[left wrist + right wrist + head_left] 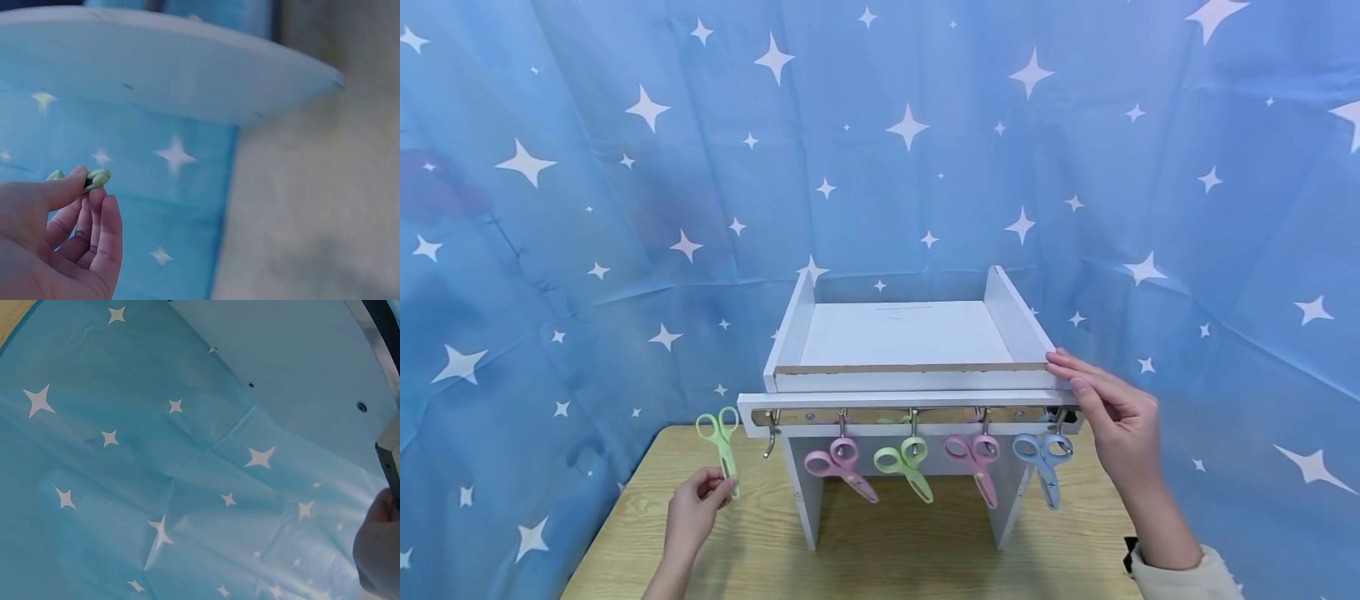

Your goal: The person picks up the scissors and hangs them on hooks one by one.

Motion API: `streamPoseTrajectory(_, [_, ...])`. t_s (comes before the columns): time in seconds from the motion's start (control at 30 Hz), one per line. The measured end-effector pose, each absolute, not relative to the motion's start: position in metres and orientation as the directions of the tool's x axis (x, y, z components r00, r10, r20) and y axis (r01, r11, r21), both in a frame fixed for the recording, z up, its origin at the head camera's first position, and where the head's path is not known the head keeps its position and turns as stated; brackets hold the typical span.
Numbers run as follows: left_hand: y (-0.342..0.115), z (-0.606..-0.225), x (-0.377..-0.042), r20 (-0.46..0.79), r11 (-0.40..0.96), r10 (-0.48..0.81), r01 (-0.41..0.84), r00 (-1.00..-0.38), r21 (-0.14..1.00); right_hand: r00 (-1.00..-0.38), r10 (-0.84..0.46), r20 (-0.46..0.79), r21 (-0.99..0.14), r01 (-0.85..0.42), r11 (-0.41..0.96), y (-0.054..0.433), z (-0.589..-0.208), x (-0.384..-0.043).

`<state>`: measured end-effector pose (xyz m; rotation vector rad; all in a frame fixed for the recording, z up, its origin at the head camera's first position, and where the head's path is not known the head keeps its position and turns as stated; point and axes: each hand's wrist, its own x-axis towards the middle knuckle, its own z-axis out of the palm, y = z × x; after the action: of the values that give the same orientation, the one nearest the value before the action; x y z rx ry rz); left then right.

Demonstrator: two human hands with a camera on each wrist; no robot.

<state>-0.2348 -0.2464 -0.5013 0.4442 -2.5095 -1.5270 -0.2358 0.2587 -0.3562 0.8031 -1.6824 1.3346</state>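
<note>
My left hand [691, 510] pinches light green scissors [727, 460] near the blade end, holding them upright with the finger loops on top, left of the white shelf unit. In the left wrist view, thumb and fingertips meet on the green scissors [99, 179]. My right hand [1118, 417] rests with extended fingers on the right front corner of the shelf unit [895, 382]. Along its front runs a hook rail [872, 416]. Pink scissors [842, 471], green scissors [906, 468], pink scissors [976, 467] and blue scissors [1045, 467] hang there. A metal hook [771, 435] juts out at the left end.
The shelf unit stands on a wood-grain table [715, 567], its side panels [802, 492] reaching down as legs. Behind and at both sides hangs a blue curtain [865, 208] with white stars. A pale sleeve [1183, 575] covers the right forearm.
</note>
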Motion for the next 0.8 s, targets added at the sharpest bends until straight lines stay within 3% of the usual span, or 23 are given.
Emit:
streamPoseTrajectory(0.27, [-0.228,-0.450,-0.222,0.030,0.257,-0.345,-0.064,-0.938,0.964,-0.457,0.020,0.889,-0.452,-0.871,0.194,0.258,-0.357,-0.236])
streamPoseTrajectory(0.8, [-0.214,-0.398,-0.189,0.232,0.141,-0.305,0.197,-0.924,0.970,-0.467,0.016,0.884,-0.459,-0.860,0.224,0.259,-0.357,-0.236])
